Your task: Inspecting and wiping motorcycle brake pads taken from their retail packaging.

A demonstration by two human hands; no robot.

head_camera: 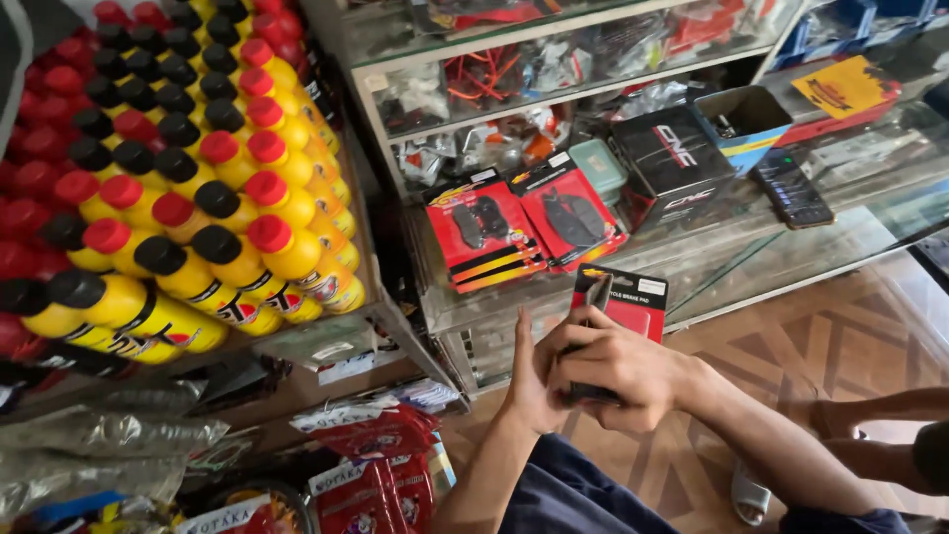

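Both hands are closed on one red-and-black pack [618, 307], left hand [529, 381] beside right hand [618, 371]; two matching packs [524, 225] lie above on the glass surface [712, 262].

**Bright daylight, soft shadows, glare on the glass**

You are looking at an evenly lit scene, bright and strongly coloured. Light falls from the upper right, where the glass counter top [870, 213] throws back pale reflections that wash out what lies beneath. The yellow bottles [227, 237] carry small highlights on their caps. Shadows under the shelves stay soft. Your hands show slight motion blur; lines bend towards the frame edges, and the lower left corner is soft.
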